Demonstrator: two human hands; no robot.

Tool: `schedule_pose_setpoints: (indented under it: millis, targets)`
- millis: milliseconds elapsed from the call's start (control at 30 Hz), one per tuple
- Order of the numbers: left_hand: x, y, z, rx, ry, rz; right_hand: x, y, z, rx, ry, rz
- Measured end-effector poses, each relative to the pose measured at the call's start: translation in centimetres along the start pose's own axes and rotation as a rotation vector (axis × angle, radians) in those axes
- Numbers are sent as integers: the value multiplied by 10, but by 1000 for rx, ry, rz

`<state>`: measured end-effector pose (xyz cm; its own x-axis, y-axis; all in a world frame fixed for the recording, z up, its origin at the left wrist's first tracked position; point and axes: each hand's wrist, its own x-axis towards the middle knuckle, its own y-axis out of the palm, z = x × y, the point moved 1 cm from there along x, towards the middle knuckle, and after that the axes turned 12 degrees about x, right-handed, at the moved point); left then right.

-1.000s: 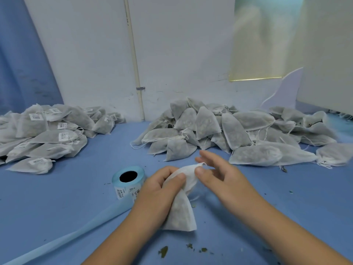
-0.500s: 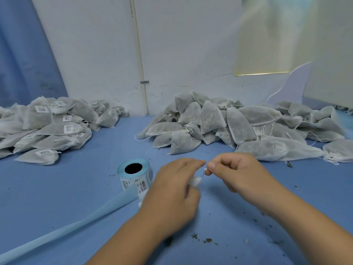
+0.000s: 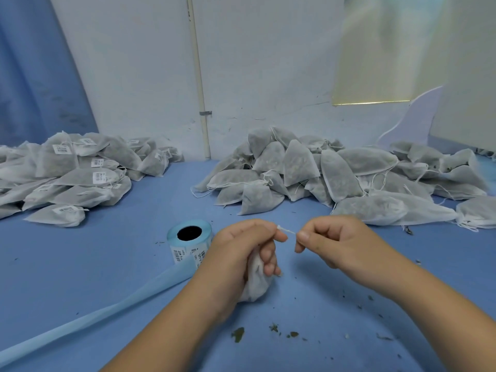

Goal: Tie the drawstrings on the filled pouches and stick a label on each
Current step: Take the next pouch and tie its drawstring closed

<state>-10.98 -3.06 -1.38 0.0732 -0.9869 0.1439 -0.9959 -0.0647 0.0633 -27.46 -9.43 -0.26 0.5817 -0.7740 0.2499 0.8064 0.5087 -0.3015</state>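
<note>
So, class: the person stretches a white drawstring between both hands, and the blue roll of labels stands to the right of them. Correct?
Not quite. In the head view the blue roll of labels stands left of the hands; the left hand and right hand do stretch the white drawstring between them.

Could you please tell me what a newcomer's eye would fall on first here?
In the near centre, the left hand holds a white pouch while the right hand pinches its drawstring. A blue label roll stands just left of them. Behind lie two heaps: labelled pouches at left, unlabelled pouches at right.
</note>
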Motion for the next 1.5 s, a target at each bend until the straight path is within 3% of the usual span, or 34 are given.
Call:
schedule_pose_setpoints:
  millis: [133, 267, 400, 533, 600, 967, 1100, 1300, 1433, 1500]
  targets:
    - [-1, -2, 1, -62, 26, 50, 0, 11, -2, -47, -16, -65]
    - [-2, 0, 0, -37, 26, -37, -4, 19, 2, -269, -162, -1]
    - [-1, -2, 3, 334, 115, -170, -10, 22, 6, -284, -257, 80]
    - [-4, -1, 5, 674, 202, -70, -12, 16, 9, -102, -280, 50]
    - [-7, 0, 5, 731, 219, -7, -10, 12, 9, -20, -250, 35]
    - [-5, -9, -10, 205, 7, 81, 1, -4, 1, 184, -83, -234]
    - [-6, -8, -8, 466, -62, 166, 3, -12, -1, 180, -95, -380]
    - [-10, 1, 0, 657, -50, 300, 3, -7, -8, 62, -133, -408]
    - [-11, 0, -2, 528, 10, 295, 5, -7, -14, -91, -163, -439]
    - [-9, -4, -6, 393, 38, 206, 6, -5, -15, -169, -162, -421]
